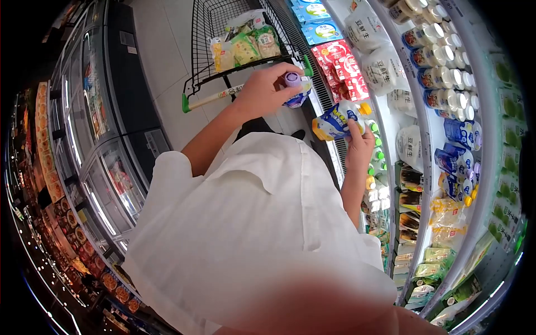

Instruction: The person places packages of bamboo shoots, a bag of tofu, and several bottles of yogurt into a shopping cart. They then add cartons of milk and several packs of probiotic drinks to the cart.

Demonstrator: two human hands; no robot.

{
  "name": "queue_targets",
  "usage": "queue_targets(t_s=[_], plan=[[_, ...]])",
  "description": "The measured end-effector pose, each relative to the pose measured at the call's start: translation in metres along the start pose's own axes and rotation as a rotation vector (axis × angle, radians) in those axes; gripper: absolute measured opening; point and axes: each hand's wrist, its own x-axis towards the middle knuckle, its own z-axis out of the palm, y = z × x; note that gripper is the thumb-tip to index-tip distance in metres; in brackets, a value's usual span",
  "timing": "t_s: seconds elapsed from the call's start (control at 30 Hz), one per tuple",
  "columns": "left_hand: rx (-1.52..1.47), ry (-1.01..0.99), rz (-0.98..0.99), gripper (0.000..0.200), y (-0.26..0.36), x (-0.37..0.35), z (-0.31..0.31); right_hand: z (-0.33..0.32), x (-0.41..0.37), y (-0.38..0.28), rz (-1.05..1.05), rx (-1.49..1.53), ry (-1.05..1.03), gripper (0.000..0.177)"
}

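My left hand [261, 92] is closed around a drink pouch with a purple cap [296, 96], holding it just above the handle of a shopping cart [215, 99]. My right hand [360, 144] grips a blue, white and yellow drink pouch with a yellow cap [333, 121], tilted on its side in front of the refrigerated shelf. The thumb lies across the pouch's printed face. Inside the cart's black wire basket are several bagged items, among them a green and white food bag [244, 49] and a yellow and white package [223, 54].
Refrigerated shelves at right hold red cartons [341, 64], white bags [385, 70], white-lidded bottles [441, 75] and similar blue pouches [455, 159]. Glass-door freezers [114, 178] line the left side. Grey floor tiles [162, 56] show beside the cart.
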Motion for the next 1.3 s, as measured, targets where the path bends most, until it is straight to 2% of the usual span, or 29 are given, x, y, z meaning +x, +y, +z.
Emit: queue_targets(t_s=[0.1,0.13,0.2,0.33,0.4,0.47,0.5,0.6,0.7,0.77,0.87,0.9,0.97,1.07,1.17,1.23,1.3], plan=[[-0.079,0.3,-0.059,0.031,-0.055,-0.015,-0.065,0.062,0.014,0.008,0.053,-0.096,-0.248,0.02],[-0.091,0.317,-0.076,0.031,-0.072,-0.016,-0.086,0.083,0.021,0.01,0.068,-0.113,-0.261,0.02],[-0.163,0.559,0.006,0.032,-0.111,-0.013,-0.126,0.131,0.036,0.009,0.045,-0.261,-0.407,0.02],[-0.182,0.67,-0.065,0.032,-0.169,0.0,-0.196,0.221,0.078,0.018,-0.029,-0.437,-0.458,0.02],[-0.063,0.722,-0.157,0.033,-0.197,0.009,-0.225,0.261,0.103,0.033,-0.085,-0.47,-0.455,0.019],[-0.055,0.727,-0.198,0.034,-0.229,0.019,-0.25,0.297,0.125,0.05,-0.214,-0.548,-0.402,0.021],[-0.043,0.732,-0.222,0.036,-0.245,0.025,-0.258,0.312,0.138,0.057,-0.204,-0.56,-0.4,0.021],[0.084,0.66,-0.253,0.033,-0.3,0.047,-0.279,0.346,0.19,0.084,-0.417,-1.051,-0.348,0.032],[0.202,0.542,-0.352,0.034,-0.35,0.074,-0.282,0.36,0.247,0.141,-0.44,-1.13,-0.333,0.035],[0.241,0.525,-0.331,0.034,-0.395,0.094,-0.276,0.375,0.275,0.171,-0.44,-1.284,-0.319,0.034],[0.234,0.487,-0.356,0.034,-0.402,0.115,-0.27,0.402,0.301,0.198,-0.309,-1.488,-0.346,0.026],[0.268,0.473,-0.349,0.035,-0.402,0.12,-0.268,0.408,0.306,0.208,-0.306,-1.492,-0.342,0.026],[0.302,0.46,-0.338,0.036,-0.403,0.125,-0.269,0.419,0.313,0.228,-0.333,-1.548,-0.499,0.025],[0.253,0.44,-0.339,0.04,-0.404,0.125,-0.267,0.438,0.31,0.236,-0.401,-1.487,-0.561,0.026],[0.377,0.438,-0.293,0.045,-0.408,0.119,-0.266,0.432,0.308,0.243,-0.472,-1.362,-0.495,0.03],[0.371,0.388,-0.261,0.046,-0.402,0.11,-0.263,0.425,0.297,0.232,-0.539,-1.237,-0.467,0.032],[0.362,0.328,-0.204,0.048,-0.392,0.1,-0.256,0.406,0.269,0.209,-0.51,-1.207,-0.439,0.03]])
